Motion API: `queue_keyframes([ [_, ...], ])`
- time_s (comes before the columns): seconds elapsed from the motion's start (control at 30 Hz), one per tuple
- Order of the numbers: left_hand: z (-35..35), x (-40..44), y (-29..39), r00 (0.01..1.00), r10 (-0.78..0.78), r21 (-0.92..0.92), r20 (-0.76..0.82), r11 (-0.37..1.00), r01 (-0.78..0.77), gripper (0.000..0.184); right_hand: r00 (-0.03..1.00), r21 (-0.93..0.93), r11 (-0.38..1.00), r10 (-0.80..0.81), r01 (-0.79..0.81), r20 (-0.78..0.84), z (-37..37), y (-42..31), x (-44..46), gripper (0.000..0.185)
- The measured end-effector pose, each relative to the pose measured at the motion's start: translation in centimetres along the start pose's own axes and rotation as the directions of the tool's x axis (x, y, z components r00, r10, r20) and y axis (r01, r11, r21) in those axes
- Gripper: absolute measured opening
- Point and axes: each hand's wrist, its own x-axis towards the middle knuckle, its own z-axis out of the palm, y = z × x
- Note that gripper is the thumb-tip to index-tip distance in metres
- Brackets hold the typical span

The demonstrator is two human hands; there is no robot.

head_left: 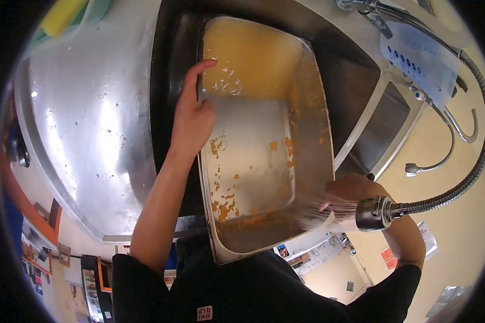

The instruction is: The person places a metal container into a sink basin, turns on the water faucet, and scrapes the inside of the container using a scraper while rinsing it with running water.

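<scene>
A deep rectangular metal pan (pixel 253 124) sits tilted over the dark sink basin (pixel 172 43). Cloudy yellowish water (pixel 253 54) pools at its far end, and orange food residue (pixel 223 210) sticks to its floor and walls. My left hand (pixel 195 110) grips the pan's left rim, with a finger hooked over the edge. On the right, my right hand (pixel 355 188) is closed around a spray nozzle (pixel 376 212), its fingers partly hidden. From the nozzle, water (pixel 320 207) fans leftward into the pan's near right corner.
A ribbed metal hose (pixel 476 156) curves from the nozzle up to the tap fittings. Left of the sink lies a wet steel drainboard (pixel 91 118). A second basin (pixel 379 126) and a smaller gooseneck faucet (pixel 441 151) are at right, near a translucent blue-white plastic item (pixel 420 59).
</scene>
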Motion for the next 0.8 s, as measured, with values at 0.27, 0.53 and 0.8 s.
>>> queue_keyframes([
  [0.27, 0.2, 0.4, -0.6, 1.0, 0.026, -0.097, 0.007, 0.995, -0.025, 0.065, 0.982, -0.592, 0.785, -0.135, 0.186, 0.129, 3.5, -8.1, 4.8, 0.02],
  [0.53, 0.3, 0.4, -1.2, 1.0, 0.01, -0.159, -0.013, 0.987, -0.011, 0.063, 0.98, -0.574, 0.816, 0.046, 0.074, 0.192, 3.3, -14.7, 10.2, 0.046],
  [0.8, -0.2, 0.5, -0.6, 0.996, 0.084, -0.018, -0.007, 0.996, -0.084, 0.064, 0.997, -0.71, 0.703, -0.018, -0.044, -0.08, 2.7, -7.8, 6.3, 0.054],
])
